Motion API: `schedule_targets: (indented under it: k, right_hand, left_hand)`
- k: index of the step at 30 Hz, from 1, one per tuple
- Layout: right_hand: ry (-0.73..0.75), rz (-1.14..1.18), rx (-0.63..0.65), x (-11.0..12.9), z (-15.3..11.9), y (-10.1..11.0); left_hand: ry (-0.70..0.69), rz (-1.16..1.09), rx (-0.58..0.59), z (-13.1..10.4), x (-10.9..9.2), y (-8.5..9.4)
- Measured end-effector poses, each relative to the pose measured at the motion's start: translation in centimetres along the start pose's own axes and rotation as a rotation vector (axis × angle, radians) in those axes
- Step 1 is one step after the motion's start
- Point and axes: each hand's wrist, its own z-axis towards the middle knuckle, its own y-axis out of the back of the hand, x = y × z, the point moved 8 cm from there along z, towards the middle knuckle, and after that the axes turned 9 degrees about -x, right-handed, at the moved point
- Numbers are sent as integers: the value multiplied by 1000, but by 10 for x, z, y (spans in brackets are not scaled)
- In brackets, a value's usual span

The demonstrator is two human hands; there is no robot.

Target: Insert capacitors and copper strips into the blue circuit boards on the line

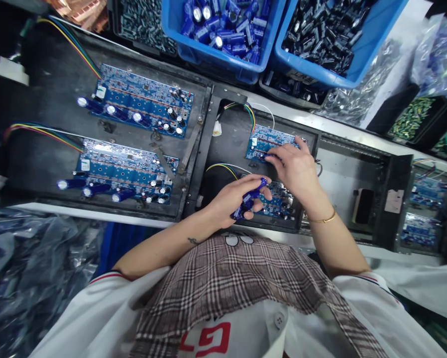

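Several blue capacitors lie in my left hand, its fingers curled around them. My right hand is over the upper circuit board of the middle tray, thumb and fingertips pinched at the board's lower edge on a small blue capacitor, mostly hidden by the fingers. Just beyond my left hand lies the lower circuit board, partly covered by that hand. Coloured wires run from the upper board's left end.
In the left tray lie two blue boards with large blue capacitors along their lower edges. Behind stand a blue bin of blue capacitors and another blue bin of black ones. More boards sit far right. Plastic bags are at lower left.
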Motion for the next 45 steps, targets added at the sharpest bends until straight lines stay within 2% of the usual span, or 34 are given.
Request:
schedule_targets:
  k: [5,9,13,17,20,22,26,29,34,40,42,45]
  right_hand:
    - [11,-13,52,0,2,-1]
    - [22,-10,34,-2,3,-3]
    - [86,37,38,3,0,-6]
    - [82,127,-8,19,-3,16]
    - [113,317,73,40,-4,26]
    - [113,340,90,45,-1,23]
    - [6,174,-6,26,11,2]
    - [17,129,10,21,15,-14]
    - [32,117,6,27,15,-11]
    - [117,58,41,33,16,-17]
    - [141,86,40,36,15,-14]
    - [82,231,-18,42,8,11]
  left_hand:
    - [-19,3,-13,-1,-2,1]
    - [-36,-13,-42,-1,-5,5]
    - [35,-11,-11,0,1,5]
    - [114,-96,-12,0,7,7]
    - [117,-156,-29,1,6,7]
    - [96,-185,-42,1,3,8]
    - [44,-191,-67,1,-2,10]
    - [22,-167,-88,0,-4,11]
    - [0,-154,-145,1,-6,16]
    - [-14,-140,-140,-2,-5,17]
    - [-34,-115,-140,-4,-4,18]
    - [-54,-65,-168,-5,0,20]
